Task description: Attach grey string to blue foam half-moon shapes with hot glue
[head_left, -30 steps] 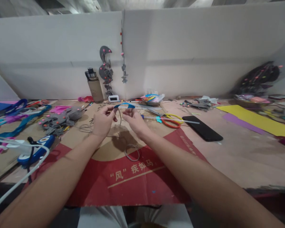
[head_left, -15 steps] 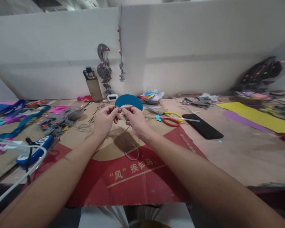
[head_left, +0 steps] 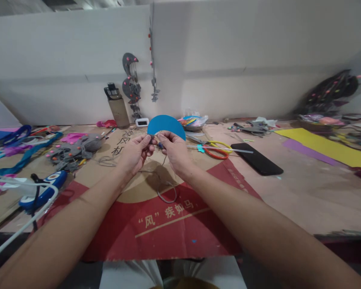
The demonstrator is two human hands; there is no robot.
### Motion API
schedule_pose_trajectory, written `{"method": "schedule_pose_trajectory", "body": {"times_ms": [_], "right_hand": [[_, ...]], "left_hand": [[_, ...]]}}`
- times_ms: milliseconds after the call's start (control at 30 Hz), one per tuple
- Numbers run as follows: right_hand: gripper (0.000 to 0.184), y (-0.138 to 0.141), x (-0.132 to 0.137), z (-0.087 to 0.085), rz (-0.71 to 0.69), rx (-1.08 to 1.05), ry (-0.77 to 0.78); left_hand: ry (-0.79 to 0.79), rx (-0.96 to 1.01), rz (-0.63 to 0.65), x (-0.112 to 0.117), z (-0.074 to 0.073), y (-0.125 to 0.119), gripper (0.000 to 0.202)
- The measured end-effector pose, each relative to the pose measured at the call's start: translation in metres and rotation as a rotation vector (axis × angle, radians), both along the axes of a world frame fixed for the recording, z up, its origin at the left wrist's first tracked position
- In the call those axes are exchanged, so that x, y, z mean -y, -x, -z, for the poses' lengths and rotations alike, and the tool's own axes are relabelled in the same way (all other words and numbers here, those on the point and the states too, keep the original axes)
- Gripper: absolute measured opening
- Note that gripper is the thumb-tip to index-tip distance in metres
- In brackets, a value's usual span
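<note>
A blue crescent-shaped foam piece [head_left: 166,123] stands upright above the cardboard, held at its lower edge by both hands. My left hand [head_left: 136,152] pinches it from the left and my right hand [head_left: 175,149] pinches it from the right, fingertips nearly touching. Something small and dark sits between the fingertips, too small to name. A thin grey string [head_left: 165,189] hangs from the pinch down to a loop on the red and tan cardboard sheet [head_left: 168,224].
Scissors with red and yellow handles [head_left: 214,151] and a black phone [head_left: 256,159] lie right of my hands. A water bottle [head_left: 116,105] stands by the white wall. Grey felt pieces [head_left: 72,150], blue straps and a glue gun [head_left: 43,188] lie left. Yellow and purple sheets [head_left: 325,148] lie right.
The blue foam piece turned from edge-on to standing upright, facing me. Both hands closed together at its lower edge and drew slightly nearer.
</note>
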State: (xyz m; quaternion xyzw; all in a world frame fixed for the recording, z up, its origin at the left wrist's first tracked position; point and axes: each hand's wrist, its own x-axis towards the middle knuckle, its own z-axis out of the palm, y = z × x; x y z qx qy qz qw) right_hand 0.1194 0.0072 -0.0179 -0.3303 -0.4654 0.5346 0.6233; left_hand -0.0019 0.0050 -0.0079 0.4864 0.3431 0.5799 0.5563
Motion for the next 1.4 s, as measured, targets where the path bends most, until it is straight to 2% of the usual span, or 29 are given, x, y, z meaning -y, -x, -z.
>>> {"method": "schedule_pose_trajectory", "body": {"times_ms": [233, 433, 567, 733, 867, 967, 1067, 1233, 1333, 1400], "right_hand": [[0.017, -0.001, -0.002, 0.002, -0.022, -0.031, -0.007], [0.023, -0.004, -0.008, 0.012, -0.013, 0.043, -0.058], [0.027, -0.008, -0.01, 0.015, -0.088, 0.057, -0.089], [0.029, -0.016, -0.005, 0.007, -0.244, 0.05, -0.153], [0.026, -0.017, -0.002, 0.002, -0.192, 0.142, -0.181], [0.026, -0.014, -0.004, 0.003, -0.145, 0.193, -0.166], [0.032, -0.014, -0.007, 0.003, -0.162, 0.223, -0.173], [0.032, -0.022, -0.004, -0.006, -0.278, 0.396, -0.255], [0.025, -0.025, -0.001, -0.011, -0.276, 0.48, -0.247], [0.022, -0.026, -0.002, -0.012, -0.25, 0.479, -0.235]], "left_hand": [[0.019, 0.051, 0.051, 0.0, 0.0, -0.001, 0.012], [0.028, 0.065, 0.157, 0.0, 0.002, 0.0, 0.017], [0.111, -0.006, 0.264, -0.001, 0.002, 0.006, 0.022], [0.199, -0.077, 0.323, -0.002, -0.004, 0.015, 0.021], [0.28, -0.145, 0.353, -0.001, -0.006, 0.017, 0.022], [0.242, -0.162, 0.336, -0.004, -0.001, 0.018, 0.022], [0.214, -0.159, 0.357, -0.007, 0.003, 0.02, 0.02], [0.184, -0.174, 0.462, -0.005, -0.002, 0.026, 0.025], [0.203, -0.196, 0.496, -0.003, -0.005, 0.027, 0.027], [0.181, -0.207, 0.464, -0.004, -0.005, 0.027, 0.027]]}}
